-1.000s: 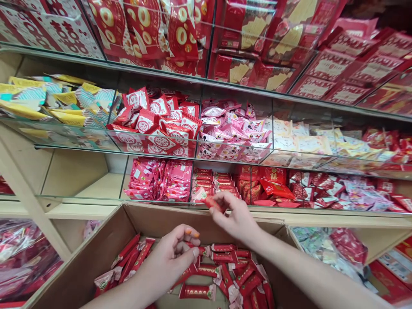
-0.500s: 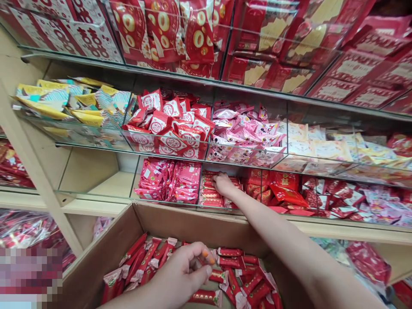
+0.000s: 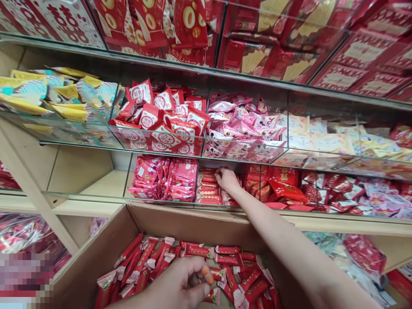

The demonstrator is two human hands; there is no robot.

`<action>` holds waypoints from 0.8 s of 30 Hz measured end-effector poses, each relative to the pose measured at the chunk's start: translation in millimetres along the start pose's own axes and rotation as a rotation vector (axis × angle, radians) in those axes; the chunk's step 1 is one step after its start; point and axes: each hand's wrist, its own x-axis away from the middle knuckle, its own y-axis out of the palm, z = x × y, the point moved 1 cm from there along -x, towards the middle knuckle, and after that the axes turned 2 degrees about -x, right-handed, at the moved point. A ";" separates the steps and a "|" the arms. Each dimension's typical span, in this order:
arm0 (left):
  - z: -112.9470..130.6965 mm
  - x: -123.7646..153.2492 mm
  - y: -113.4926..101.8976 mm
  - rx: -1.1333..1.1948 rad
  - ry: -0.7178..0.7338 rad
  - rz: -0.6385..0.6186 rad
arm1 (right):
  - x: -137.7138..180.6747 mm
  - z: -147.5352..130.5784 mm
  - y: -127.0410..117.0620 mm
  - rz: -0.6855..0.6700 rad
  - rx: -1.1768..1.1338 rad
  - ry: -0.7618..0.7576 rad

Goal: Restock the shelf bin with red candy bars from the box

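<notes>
My right hand (image 3: 229, 180) reaches into a lower shelf compartment, its bent fingers against the end of a red wrapped snack bar (image 3: 207, 177) on a stack of the same kind. The fingertips are partly hidden. Over a cardboard box (image 3: 193, 219), my left hand (image 3: 185, 281) hovers with loosely curled fingers and a gap to the thumb; nothing shows in it. Orange colour marks its fingertips. Inside the box lie many loose red bars (image 3: 254, 281) with pale pink ends, some right below the left hand.
Pink packets (image 3: 182, 178) sit left of the stack, red packets (image 3: 285, 186) to its right. Above runs a glass-fronted shelf (image 3: 238, 156) with red-and-white packets (image 3: 167, 137) and pink packets (image 3: 244, 128). A wooden post (image 3: 38, 189) stands at the left.
My right hand's fingers have drawn together at the stack, uncovering more bars on its left. The left hand has sunk slightly, still over the box. The view has shifted a little.
</notes>
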 end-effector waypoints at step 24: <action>-88.3 -16.1 3.3 -0.410 0.185 -0.186 | 3.3 15.9 9.8 -0.099 -0.126 0.117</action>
